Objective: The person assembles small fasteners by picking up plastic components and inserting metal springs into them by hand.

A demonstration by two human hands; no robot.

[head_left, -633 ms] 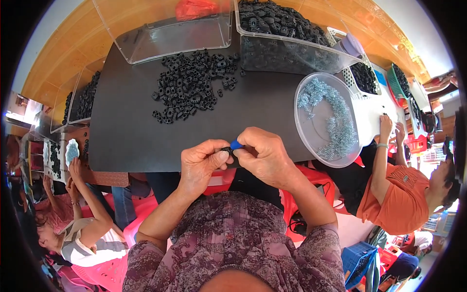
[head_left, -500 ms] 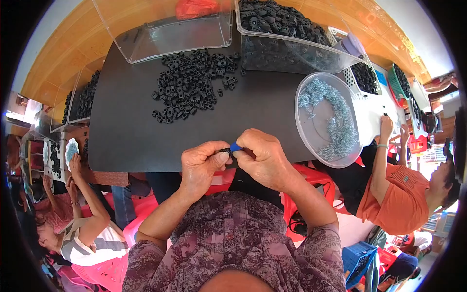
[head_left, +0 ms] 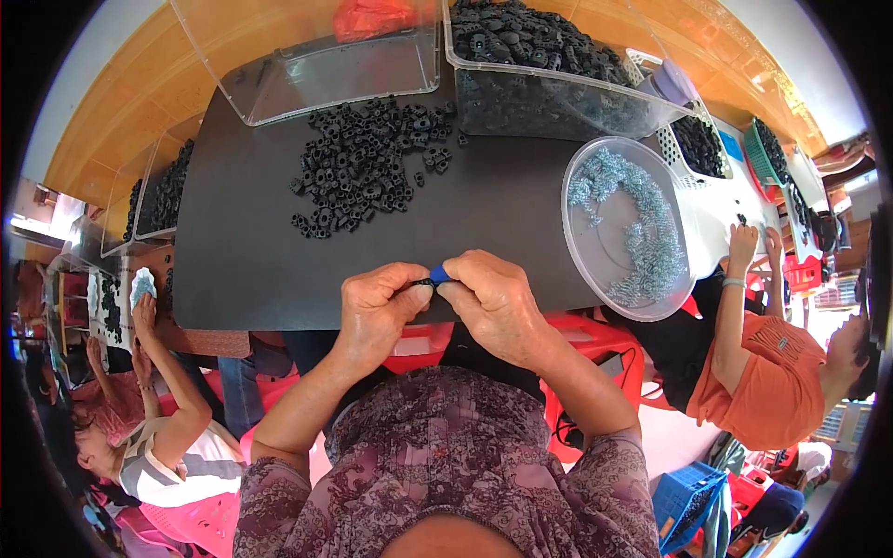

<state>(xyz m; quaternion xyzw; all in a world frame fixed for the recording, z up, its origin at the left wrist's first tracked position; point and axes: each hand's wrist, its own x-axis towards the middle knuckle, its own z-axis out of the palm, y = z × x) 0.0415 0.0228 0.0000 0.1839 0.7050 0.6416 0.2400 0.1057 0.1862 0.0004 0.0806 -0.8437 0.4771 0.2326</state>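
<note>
Over the near edge of the dark table, my left hand pinches a small black plastic cord lock between thumb and fingertips. My right hand meets it from the other side, its fingers closed on the same piece. A blue covering shows at the right fingertips; whether it is a wrap on the finger cannot be made out. Most of the cord lock is hidden by the fingers. Beyond my hands, a loose pile of black cord lock parts lies on the table.
An oval clear tub of small pale blue springs stands at the right table edge. A clear bin full of black parts and a tipped clear bin stand at the back. People sit left and right.
Both hands have shifted slightly left and up, still pinched together at the small black piece. The pile and the tubs stay as they were.
</note>
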